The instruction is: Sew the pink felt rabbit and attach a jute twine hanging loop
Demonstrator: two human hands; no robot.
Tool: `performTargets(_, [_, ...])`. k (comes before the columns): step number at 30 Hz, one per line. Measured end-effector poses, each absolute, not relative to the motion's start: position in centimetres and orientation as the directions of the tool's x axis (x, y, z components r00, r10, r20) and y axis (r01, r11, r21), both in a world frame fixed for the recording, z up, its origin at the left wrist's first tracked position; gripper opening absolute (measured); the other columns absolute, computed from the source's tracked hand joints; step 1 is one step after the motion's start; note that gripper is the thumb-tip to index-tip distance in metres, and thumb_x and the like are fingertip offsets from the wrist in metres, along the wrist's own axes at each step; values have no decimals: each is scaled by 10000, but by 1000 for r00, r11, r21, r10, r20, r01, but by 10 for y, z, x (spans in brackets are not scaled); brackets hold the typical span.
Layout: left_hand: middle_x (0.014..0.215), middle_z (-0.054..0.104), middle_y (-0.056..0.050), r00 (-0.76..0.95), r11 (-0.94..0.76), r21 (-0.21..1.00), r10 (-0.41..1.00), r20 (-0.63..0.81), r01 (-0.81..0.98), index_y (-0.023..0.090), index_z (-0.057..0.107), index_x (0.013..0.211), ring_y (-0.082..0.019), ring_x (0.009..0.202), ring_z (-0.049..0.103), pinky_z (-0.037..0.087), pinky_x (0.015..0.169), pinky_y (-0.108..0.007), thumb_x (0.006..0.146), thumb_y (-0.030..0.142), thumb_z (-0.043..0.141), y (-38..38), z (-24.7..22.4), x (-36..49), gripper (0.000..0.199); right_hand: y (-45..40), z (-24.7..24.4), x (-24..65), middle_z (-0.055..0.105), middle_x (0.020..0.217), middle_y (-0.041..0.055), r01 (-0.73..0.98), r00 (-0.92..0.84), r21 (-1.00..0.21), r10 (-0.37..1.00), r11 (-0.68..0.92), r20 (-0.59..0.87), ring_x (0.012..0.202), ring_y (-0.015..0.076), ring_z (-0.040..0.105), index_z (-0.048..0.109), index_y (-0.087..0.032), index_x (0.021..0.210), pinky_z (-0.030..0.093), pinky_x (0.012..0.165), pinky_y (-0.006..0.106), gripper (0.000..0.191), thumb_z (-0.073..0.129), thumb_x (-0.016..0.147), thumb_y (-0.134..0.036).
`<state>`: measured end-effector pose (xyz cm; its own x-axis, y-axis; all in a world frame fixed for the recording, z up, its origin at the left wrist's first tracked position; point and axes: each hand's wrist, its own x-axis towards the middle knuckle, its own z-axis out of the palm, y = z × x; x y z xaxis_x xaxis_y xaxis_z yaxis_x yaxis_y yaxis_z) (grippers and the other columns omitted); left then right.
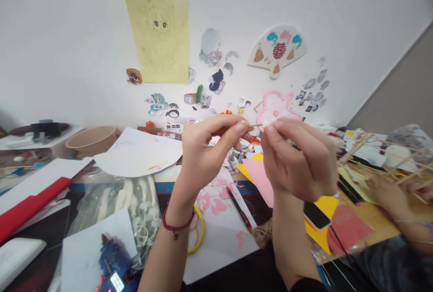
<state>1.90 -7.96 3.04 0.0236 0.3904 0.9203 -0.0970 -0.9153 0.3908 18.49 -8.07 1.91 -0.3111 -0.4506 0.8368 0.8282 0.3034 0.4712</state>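
Both of my hands are raised in front of the wall, close together. My left hand [214, 145], with a dark red cord bracelet on its wrist, pinches a thin brown strand [255, 125] between thumb and forefinger. The strand reaches across to the other hand; whether it is twine or a thin stick I cannot tell. In my right hand [297, 157] a pink flower-shaped cutout [278, 105] is gripped at its lower edge. It has a darker pink outline and a small orange-pink centre. My right fingers cover the cutout's lower part and the strand's end.
Below lies white paper [219, 233] with pink scraps, beside yellow-handled scissors [200, 231] and a ball of twine [263, 233]. A blue glue gun [115, 258] lies front left. A phone [317, 215] rests on yellow paper. Another person's hand [385, 193] is at right, near wooden sticks [365, 141].
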Motion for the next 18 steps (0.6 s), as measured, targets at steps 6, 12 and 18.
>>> performTargets(6, [809, 755, 9, 47, -896, 418, 416, 908, -147, 188, 742, 918, -61, 610, 659, 579, 584, -172, 943, 194, 682, -82, 31, 20, 65, -79, 24, 181, 788, 1071, 84, 805, -330, 501, -463, 318, 823, 919, 193, 748, 709, -130, 1204, 621, 828, 291, 406, 778, 811, -55])
performTargets(12, [778, 740, 17, 12, -917, 391, 391, 920, -78, 188, 726, 879, -59, 610, 657, 586, 602, -167, 944, 209, 681, -81, 31, 19, 82, -80, 24, 177, 802, 981, 58, 819, -309, 448, -382, 358, 871, 858, 185, 729, 724, -169, 1163, 610, 784, 303, 383, 806, 798, -85])
performTargets(18, [730, 725, 28, 28, -936, 351, 352, 935, 32, 187, 703, 845, -57, 614, 655, 563, 601, -165, 950, 216, 666, -81, 32, 19, 115, -76, 24, 177, 796, 900, 36, 818, -285, 425, -369, 388, 885, 777, 177, 728, 730, -206, 1133, 588, 704, 305, 311, 764, 843, -100])
